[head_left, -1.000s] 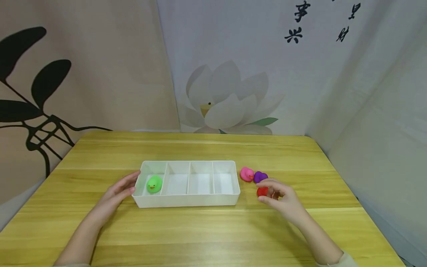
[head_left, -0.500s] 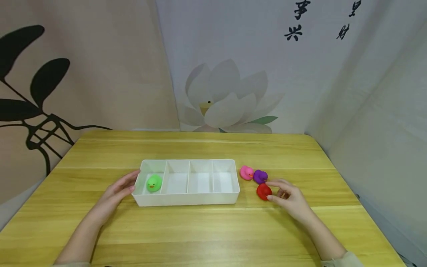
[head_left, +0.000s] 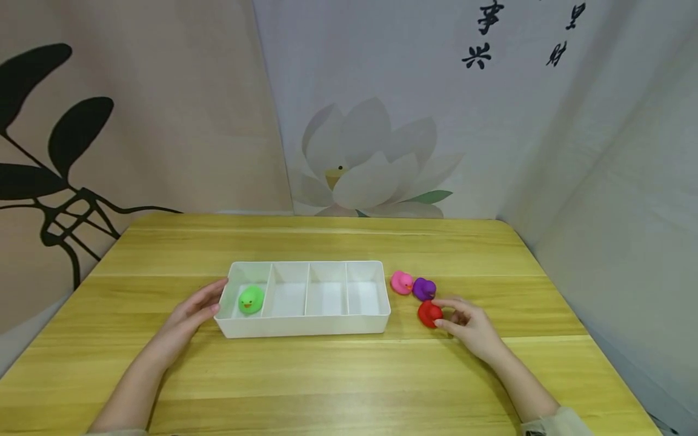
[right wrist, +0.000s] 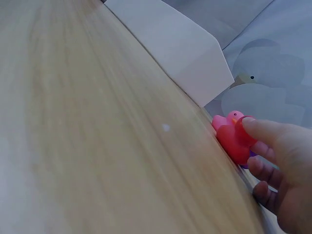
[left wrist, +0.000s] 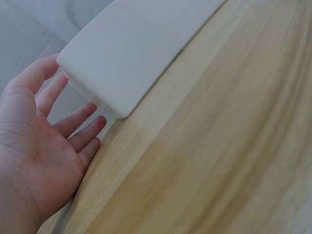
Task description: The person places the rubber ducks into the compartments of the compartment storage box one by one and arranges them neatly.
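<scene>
A long white divided box point(head_left: 302, 327) lies on the table, and a green rubber duck point(head_left: 251, 300) sits in its leftmost compartment. My left hand point(head_left: 188, 318) rests against the box's left end, its fingers nearly straight; in the left wrist view the hand point(left wrist: 48, 141) touches the box corner point(left wrist: 112, 63). To the right of the box, my right hand point(head_left: 471, 327) pinches a red rubber duck point(head_left: 429, 313) between thumb and forefinger. From the right wrist, the thumb point(right wrist: 265, 129) lies on the head of the red duck point(right wrist: 233, 145), and the other fingers are loosely bent.
A pink rubber duck point(head_left: 402, 283) and a purple rubber duck point(head_left: 423, 289) sit side by side just behind the red one, near the box's right end. A printed curtain point(head_left: 376, 72) hangs behind the wooden table point(head_left: 327, 387).
My right hand has come down beside the red duck from a position overlapping it, and its thumb and forefinger have closed on the duck. The left hand and the box have stayed in place.
</scene>
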A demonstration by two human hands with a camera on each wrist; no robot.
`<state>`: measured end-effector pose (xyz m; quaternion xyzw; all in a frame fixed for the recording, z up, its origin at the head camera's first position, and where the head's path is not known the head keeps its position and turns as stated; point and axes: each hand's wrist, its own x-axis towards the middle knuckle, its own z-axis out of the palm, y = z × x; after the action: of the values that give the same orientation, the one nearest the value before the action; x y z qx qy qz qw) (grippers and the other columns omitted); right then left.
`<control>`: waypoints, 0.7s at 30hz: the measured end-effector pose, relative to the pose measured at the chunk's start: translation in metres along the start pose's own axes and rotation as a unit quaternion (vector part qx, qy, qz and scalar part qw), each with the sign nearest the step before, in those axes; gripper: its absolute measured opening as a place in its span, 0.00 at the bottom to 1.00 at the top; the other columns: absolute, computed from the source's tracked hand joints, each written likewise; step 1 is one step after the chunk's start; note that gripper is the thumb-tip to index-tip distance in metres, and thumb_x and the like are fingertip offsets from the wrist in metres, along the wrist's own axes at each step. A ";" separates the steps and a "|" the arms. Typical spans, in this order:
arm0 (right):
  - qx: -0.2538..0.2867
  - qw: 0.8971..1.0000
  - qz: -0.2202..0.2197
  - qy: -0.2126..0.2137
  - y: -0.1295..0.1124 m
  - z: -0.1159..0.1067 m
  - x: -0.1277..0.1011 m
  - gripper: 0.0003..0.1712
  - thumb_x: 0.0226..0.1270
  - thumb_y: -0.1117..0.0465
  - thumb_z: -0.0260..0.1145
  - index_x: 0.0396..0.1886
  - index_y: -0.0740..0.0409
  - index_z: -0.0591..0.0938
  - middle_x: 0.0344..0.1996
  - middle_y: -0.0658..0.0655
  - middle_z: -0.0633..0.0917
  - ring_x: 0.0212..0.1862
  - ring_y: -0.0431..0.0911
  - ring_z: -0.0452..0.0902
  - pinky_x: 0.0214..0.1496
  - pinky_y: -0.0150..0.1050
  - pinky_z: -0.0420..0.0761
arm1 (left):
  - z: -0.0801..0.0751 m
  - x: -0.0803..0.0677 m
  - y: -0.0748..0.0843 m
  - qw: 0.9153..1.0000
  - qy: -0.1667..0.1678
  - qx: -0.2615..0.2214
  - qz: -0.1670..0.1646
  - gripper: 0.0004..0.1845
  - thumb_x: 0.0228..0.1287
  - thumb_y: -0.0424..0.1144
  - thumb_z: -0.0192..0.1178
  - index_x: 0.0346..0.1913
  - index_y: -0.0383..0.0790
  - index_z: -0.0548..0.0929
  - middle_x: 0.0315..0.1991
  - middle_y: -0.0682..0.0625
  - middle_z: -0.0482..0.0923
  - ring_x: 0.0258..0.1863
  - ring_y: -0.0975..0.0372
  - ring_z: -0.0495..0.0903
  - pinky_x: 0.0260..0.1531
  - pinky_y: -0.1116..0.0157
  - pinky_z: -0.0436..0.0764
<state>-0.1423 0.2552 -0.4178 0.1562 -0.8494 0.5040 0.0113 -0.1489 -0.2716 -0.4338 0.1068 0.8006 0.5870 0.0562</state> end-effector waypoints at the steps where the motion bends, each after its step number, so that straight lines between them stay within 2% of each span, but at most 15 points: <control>1: 0.002 1.000 0.002 -0.001 0.001 0.000 0.000 0.19 0.55 0.67 0.66 0.48 0.63 0.78 0.38 0.60 0.78 0.19 0.45 0.70 0.16 0.35 0.71 | 0.000 0.000 0.000 1.000 -0.001 -0.001 0.001 0.25 0.69 0.40 0.45 0.68 0.49 0.57 0.65 0.42 0.57 0.61 0.53 0.58 0.49 0.70 0.62; 6: 0.004 1.000 0.021 0.000 0.001 0.000 0.000 0.18 0.55 0.66 0.67 0.47 0.62 0.78 0.21 0.61 0.76 0.17 0.41 0.68 0.15 0.33 0.69 | 0.001 -0.001 -0.002 1.000 0.002 -0.015 0.007 0.25 0.69 0.40 0.45 0.68 0.48 0.58 0.65 0.41 0.56 0.61 0.53 0.57 0.48 0.76 0.62; 9: 0.004 1.000 0.030 0.002 0.000 0.000 0.000 0.17 0.54 0.66 0.67 0.46 0.61 0.78 0.16 0.62 0.74 0.16 0.41 0.67 0.15 0.33 0.69 | 0.001 -0.001 -0.002 1.000 0.002 -0.023 0.009 0.25 0.69 0.40 0.45 0.67 0.48 0.58 0.66 0.42 0.54 0.61 0.57 0.57 0.47 0.78 0.62; 15: 0.004 0.999 0.037 0.010 -0.006 0.003 -0.001 0.16 0.54 0.65 0.68 0.44 0.61 0.79 0.13 0.61 0.73 0.14 0.49 0.67 0.14 0.34 0.69 | 0.000 -0.002 -0.003 1.000 -0.004 -0.029 0.008 0.25 0.69 0.41 0.44 0.68 0.48 0.57 0.67 0.42 0.52 0.60 0.64 0.58 0.47 0.78 0.62; 21: 0.010 0.999 0.031 0.023 -0.017 0.003 -0.002 0.17 0.53 0.64 0.68 0.44 0.61 0.79 0.12 0.57 0.71 0.14 0.40 0.64 0.14 0.33 0.66 | 0.000 -0.002 -0.003 0.999 -0.001 -0.030 0.013 0.25 0.69 0.41 0.45 0.67 0.47 0.58 0.66 0.43 0.55 0.59 0.66 0.60 0.48 0.77 0.62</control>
<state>-0.1350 0.2460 -0.4055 0.1179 -0.8485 0.5158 0.0139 -0.1477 -0.2729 -0.4369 0.1160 0.7812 0.6111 0.0529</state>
